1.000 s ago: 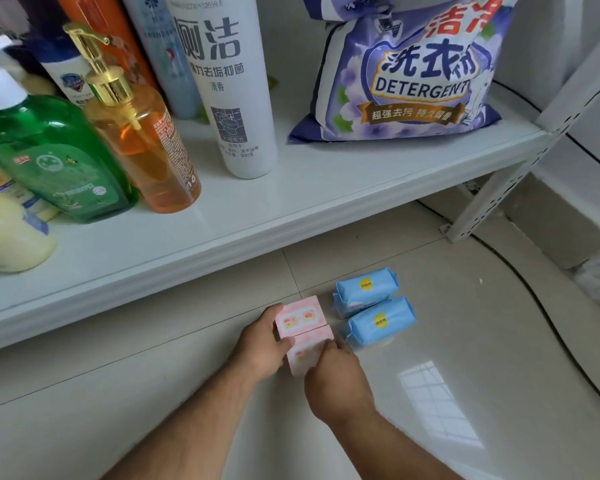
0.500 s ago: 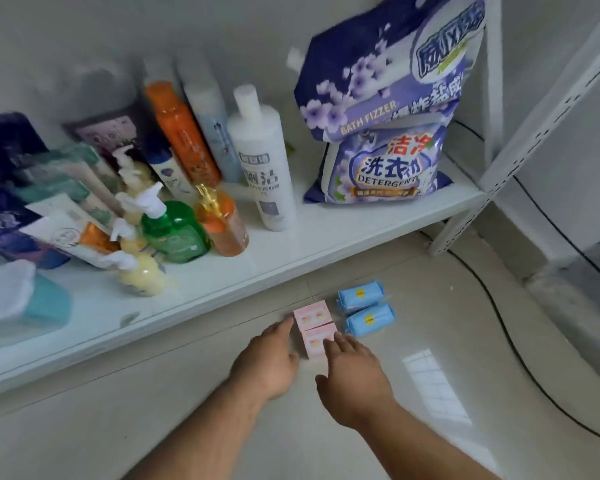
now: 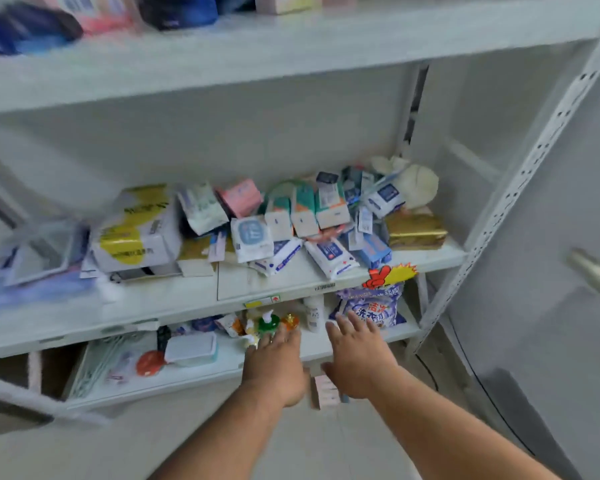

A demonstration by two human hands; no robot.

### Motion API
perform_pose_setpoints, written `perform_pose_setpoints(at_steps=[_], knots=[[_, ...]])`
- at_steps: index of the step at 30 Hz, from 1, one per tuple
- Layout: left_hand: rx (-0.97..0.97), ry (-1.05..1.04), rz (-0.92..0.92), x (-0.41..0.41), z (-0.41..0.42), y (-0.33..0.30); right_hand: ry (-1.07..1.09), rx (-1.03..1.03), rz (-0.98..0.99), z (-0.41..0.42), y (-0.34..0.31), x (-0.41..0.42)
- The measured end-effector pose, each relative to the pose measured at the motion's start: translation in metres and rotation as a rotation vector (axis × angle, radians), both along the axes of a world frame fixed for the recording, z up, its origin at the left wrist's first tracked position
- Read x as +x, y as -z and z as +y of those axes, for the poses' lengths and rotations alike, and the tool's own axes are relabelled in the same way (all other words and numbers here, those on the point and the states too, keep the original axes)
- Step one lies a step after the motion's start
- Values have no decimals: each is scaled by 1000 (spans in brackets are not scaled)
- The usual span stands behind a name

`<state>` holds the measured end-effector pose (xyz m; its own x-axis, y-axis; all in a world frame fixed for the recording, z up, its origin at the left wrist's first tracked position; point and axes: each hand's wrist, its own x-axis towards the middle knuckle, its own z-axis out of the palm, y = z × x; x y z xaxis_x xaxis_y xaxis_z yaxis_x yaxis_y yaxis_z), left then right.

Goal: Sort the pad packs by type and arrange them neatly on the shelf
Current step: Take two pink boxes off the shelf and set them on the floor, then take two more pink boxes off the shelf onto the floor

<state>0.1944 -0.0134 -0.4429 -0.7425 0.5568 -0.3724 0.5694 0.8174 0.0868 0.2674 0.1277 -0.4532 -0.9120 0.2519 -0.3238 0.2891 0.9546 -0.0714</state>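
Observation:
Both hands are raised in front of the bottom shelf, fingers spread, holding nothing. My left hand [image 3: 278,367] is just left of my right hand [image 3: 357,358]. A pink pad pack [image 3: 323,391] shows on the floor between and below them; the blue packs are hidden. The middle shelf [image 3: 257,292] carries a jumbled pile of packs: a pink pack [image 3: 240,197], teal-and-white packs [image 3: 303,213], white-and-blue packs [image 3: 329,256] and a large yellow-and-white pack [image 3: 136,226]. The picture is blurred by motion.
The bottom shelf holds a purple detergent bag [image 3: 371,306], a green pump bottle [image 3: 269,322], a white bottle [image 3: 314,311] and a white box [image 3: 191,348]. A gold box [image 3: 414,232] sits at the middle shelf's right end. A perforated upright post [image 3: 520,181] stands right. The top shelf [image 3: 291,43] holds more packs.
The view has swung upward from the floor to the shelves. Both hands have left the pink packs on the floor and risen, open, in front of the bottom shelf.

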Motion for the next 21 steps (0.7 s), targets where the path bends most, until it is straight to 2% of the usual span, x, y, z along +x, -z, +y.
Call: perform_pose_setpoints(at_steps=[4,8,21], knots=[[53,-39,69,15,-29,-89,-24,31,69,-13,-91,17],[74,-29,128,33,-61,-147,-25,55,139,-40,-146,33],[260,-39,293,62,-155,-251,-34,105,293,-126,-266,68]])
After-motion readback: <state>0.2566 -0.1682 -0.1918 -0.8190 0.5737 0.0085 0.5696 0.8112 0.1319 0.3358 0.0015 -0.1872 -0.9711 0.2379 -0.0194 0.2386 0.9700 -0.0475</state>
